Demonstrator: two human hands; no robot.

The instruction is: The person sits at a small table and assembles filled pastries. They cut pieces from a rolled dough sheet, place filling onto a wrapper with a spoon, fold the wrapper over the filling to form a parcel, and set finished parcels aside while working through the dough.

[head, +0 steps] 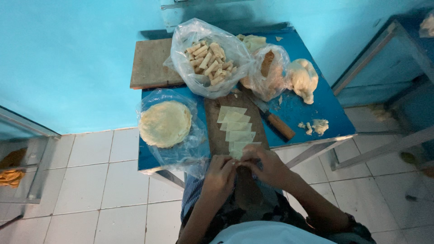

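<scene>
My left hand (220,174) and my right hand (266,165) meet at the near end of a wooden board (212,131), fingers pinched together on a small pale dough strip (238,155). A row of several cut dough strips (236,127) lies overlapped along the board just beyond my fingers. A round stack of thin flat dough sheets (165,123) rests on clear plastic to the left. A clear bag of finished rolled pieces (209,61) sits at the far end.
A wooden-handled knife (275,122) lies right of the board on the blue table (307,106). A lump of dough (303,77), a second plastic bag (267,72) and crumbs (316,126) sit at right. White tiled floor surrounds the table; a turquoise wall is behind.
</scene>
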